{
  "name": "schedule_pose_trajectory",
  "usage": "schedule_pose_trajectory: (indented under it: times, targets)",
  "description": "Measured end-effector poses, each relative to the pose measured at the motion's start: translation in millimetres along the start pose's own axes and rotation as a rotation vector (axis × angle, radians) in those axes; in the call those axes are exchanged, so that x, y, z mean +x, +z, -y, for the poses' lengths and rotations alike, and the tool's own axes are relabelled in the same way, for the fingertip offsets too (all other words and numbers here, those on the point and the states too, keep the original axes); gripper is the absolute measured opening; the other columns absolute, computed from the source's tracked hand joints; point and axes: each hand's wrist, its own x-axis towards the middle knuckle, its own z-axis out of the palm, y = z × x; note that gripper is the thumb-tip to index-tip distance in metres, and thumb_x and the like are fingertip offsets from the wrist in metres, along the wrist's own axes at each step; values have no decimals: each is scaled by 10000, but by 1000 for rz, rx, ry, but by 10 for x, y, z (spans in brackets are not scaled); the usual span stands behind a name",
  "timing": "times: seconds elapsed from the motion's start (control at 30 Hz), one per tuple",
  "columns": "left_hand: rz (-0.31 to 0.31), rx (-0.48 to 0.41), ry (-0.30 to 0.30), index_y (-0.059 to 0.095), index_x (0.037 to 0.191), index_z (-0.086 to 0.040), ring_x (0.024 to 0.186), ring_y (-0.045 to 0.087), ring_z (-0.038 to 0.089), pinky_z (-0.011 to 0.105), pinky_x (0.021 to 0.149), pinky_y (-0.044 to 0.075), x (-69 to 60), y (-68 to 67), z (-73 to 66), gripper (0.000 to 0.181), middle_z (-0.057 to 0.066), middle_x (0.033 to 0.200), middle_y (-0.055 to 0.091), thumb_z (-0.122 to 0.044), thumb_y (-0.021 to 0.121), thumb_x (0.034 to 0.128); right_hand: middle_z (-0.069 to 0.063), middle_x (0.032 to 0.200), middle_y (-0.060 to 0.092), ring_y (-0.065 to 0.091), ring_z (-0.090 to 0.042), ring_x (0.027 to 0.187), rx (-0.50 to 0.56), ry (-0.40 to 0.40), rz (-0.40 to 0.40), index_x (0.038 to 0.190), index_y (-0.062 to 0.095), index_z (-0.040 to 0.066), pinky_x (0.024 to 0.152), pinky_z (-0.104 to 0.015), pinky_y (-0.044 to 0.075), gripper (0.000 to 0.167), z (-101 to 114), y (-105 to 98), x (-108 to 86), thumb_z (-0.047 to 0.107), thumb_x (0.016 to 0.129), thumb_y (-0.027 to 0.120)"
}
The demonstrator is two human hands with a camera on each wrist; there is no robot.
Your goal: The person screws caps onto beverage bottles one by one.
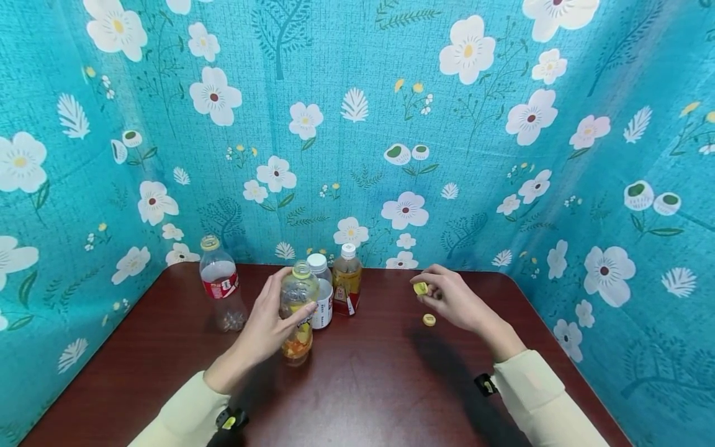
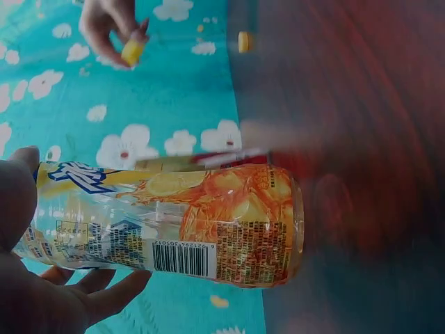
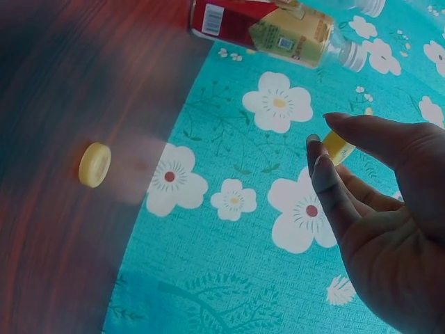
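My left hand grips a clear plastic bottle with an orange-and-yellow fruit label, held upright. Its mouth shows a yellow ring and no cap. Whether its base touches the table I cannot tell. Over the right side of the table, my right hand pinches a yellow bottle cap between thumb and fingers. A second yellow cap lies on the table just below that hand; it also shows in the right wrist view.
Behind the held bottle stand a white-capped bottle with a white label and a white-capped tea-coloured bottle. An uncapped clear bottle with a red label stands at the left. A flowered blue curtain borders the dark red table.
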Motion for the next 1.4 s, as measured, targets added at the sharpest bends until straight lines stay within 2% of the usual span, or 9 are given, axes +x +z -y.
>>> schedule_pose_trajectory:
  times: [0.1, 0.3, 0.47, 0.7, 0.83, 1.0, 1.2, 1.4]
  targets:
    - [36, -24, 19, 376, 1493, -109, 1132, 575, 266, 507, 928, 531, -15, 101, -68, 778, 113, 1300, 531, -336, 814, 891, -35, 1089, 633, 588, -110, 815, 12, -4, 1, 1207, 724, 92, 721, -318, 566, 310, 32, 1, 27, 41, 904, 767]
    - [130, -73, -7, 383, 1493, -215, 1116, 567, 176, 411, 896, 557, -19, 276, -137, 761, 33, 1274, 522, -425, 798, 890, -6, 1030, 662, 624, -95, 811, 52, -7, 17, 1203, 729, 97, 745, -300, 575, 289, 74, 23, 55, 94, 917, 770]
    - [152, -77, 2, 399, 1496, -219, 1168, 558, 189, 419, 941, 544, -7, 359, -150, 765, 25, 1346, 506, -439, 800, 884, -7, 1016, 658, 626, -110, 815, 103, 0, 8, 1184, 739, 100, 738, -276, 575, 294, 121, 48, 51, 65, 896, 786]
    - [159, -46, 39, 425, 1483, -217, 1186, 551, 218, 454, 948, 537, 37, 422, -215, 754, 37, 1373, 504, -435, 812, 873, 11, 1091, 661, 660, -120, 866, 227, 6, -24, 1218, 735, 136, 769, -274, 587, 333, 214, 43, 77, 84, 894, 795]
    - [176, -30, 23, 428, 1493, -200, 1194, 539, 234, 469, 950, 534, 58, 446, -243, 771, 55, 1369, 506, -409, 825, 866, 10, 1159, 662, 682, -120, 896, 295, -15, -10, 1224, 730, 156, 792, -296, 593, 339, 326, -1, 112, 110, 896, 799]
    - [209, -19, -3, 419, 1503, -234, 1210, 530, 223, 445, 966, 531, 92, 470, -247, 780, 44, 1369, 500, -418, 824, 862, 48, 1085, 677, 675, -107, 881, 287, -58, 12, 1231, 729, 178, 779, -295, 593, 350, 466, -66, 172, 105, 895, 799]
    - [256, -20, 10, 416, 1512, -245, 1216, 525, 185, 419, 970, 540, 135, 505, -274, 794, 17, 1383, 498, -425, 826, 857, 56, 965, 683, 679, -72, 823, 257, -106, 15, 1207, 740, 165, 745, -291, 593, 342, 577, -138, 229, 109, 878, 817]
    - [272, -12, 6, 430, 1507, -241, 1199, 537, 163, 394, 963, 541, 146, 521, -280, 789, 5, 1365, 518, -413, 836, 852, 71, 960, 673, 681, -55, 815, 257, -127, 32, 1163, 741, 181, 759, -279, 597, 317, 647, -160, 308, 128, 865, 834]
